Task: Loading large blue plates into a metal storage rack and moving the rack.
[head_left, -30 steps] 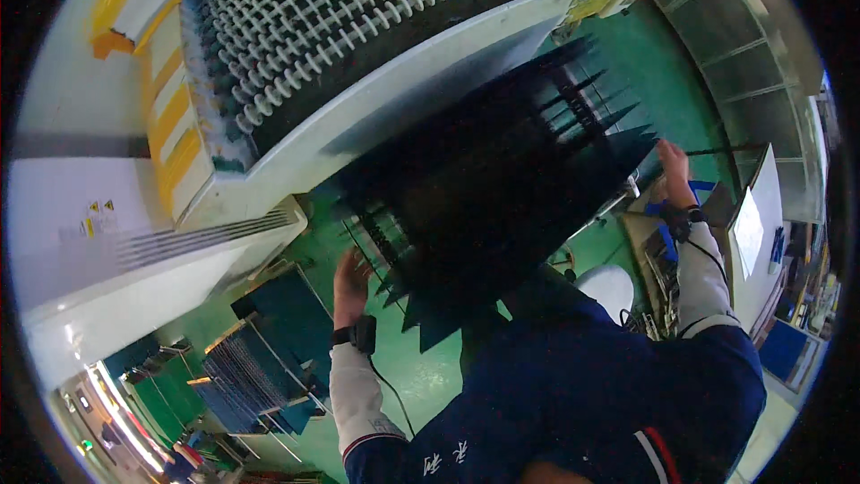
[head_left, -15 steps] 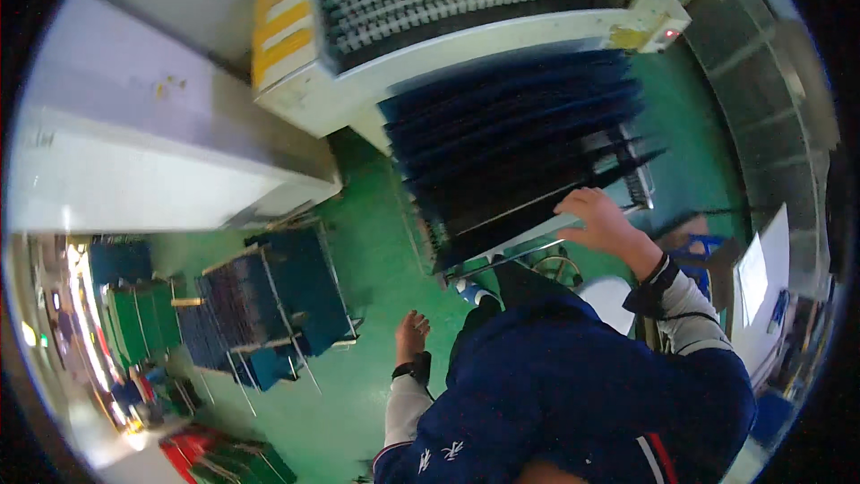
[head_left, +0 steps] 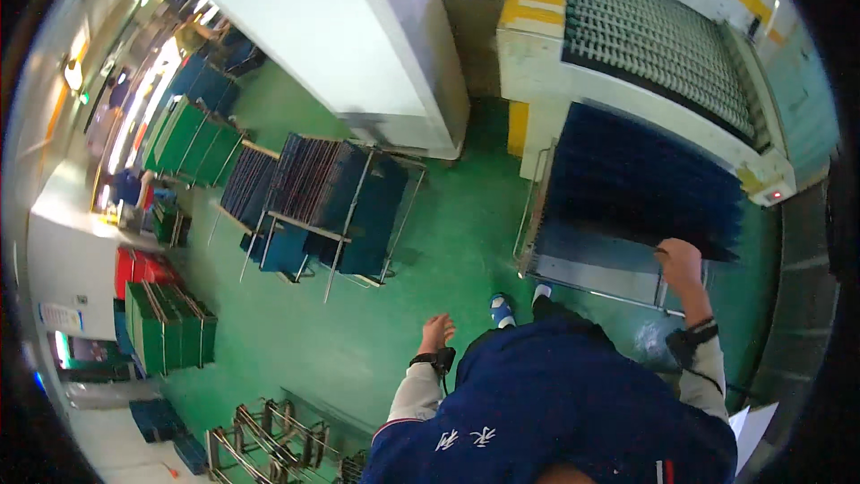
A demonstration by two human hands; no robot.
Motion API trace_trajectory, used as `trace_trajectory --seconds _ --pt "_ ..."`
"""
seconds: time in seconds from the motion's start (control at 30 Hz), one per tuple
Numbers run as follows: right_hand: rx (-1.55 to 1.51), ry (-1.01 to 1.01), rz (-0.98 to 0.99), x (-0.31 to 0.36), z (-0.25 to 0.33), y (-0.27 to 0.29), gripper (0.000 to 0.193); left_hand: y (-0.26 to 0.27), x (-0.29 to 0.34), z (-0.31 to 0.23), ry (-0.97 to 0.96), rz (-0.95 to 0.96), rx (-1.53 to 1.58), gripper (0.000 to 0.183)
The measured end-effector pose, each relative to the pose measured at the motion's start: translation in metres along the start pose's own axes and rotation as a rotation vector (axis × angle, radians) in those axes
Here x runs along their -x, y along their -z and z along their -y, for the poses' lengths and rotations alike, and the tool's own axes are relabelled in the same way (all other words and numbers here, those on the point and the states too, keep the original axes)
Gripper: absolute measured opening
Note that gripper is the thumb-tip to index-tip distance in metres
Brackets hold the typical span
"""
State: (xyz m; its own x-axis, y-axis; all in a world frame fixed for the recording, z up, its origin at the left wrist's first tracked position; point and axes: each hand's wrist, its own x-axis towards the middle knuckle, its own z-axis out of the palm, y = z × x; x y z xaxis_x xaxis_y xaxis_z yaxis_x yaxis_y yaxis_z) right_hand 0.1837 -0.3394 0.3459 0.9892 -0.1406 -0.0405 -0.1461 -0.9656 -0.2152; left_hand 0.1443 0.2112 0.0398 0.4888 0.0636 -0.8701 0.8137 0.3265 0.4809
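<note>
My right hand (head_left: 683, 266) is at the near side of a rack of dark blue flat panels (head_left: 632, 184). Its fingers are curled at the top edge of the nearest panel and look closed on it; the fingertips are partly hidden. The panels stand close together in a wheeled metal rack (head_left: 596, 289), whose front end shows a bare pale base. My left hand (head_left: 436, 332) hangs away from everything over the green floor, fingers loosely apart, holding nothing.
Behind the rack is a cream machine (head_left: 537, 67) with a bed of rollers (head_left: 658, 40). A white pillar (head_left: 394, 27) stands left of it. More racks of blue panels (head_left: 336, 188) and green panels (head_left: 170, 327) are to the left. Bare metal frames (head_left: 278, 439) stand at the lower left.
The view has swung right, so the machine and rack sit farther right in it. My right hand's fingers, spread earlier, have curled at the panel edge. My left hand remains free.
</note>
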Motion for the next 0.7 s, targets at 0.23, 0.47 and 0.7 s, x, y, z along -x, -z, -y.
trace_trajectory --seconds 0.23,0.47,0.7 --pt "-0.099 0.018 -0.229 0.011 0.015 0.140 0.016 -0.007 -0.025 0.024 0.069 0.086 -0.121 0.023" --pt "-0.868 -0.330 -0.416 0.020 -0.079 0.204 0.029 -0.046 -0.008 -0.007 -0.019 0.058 -0.170 0.026" --pt "-0.583 -0.387 -0.591 -0.026 -0.150 0.150 0.040 -0.067 -0.016 -0.010 -0.027 0.046 -0.081 0.027"
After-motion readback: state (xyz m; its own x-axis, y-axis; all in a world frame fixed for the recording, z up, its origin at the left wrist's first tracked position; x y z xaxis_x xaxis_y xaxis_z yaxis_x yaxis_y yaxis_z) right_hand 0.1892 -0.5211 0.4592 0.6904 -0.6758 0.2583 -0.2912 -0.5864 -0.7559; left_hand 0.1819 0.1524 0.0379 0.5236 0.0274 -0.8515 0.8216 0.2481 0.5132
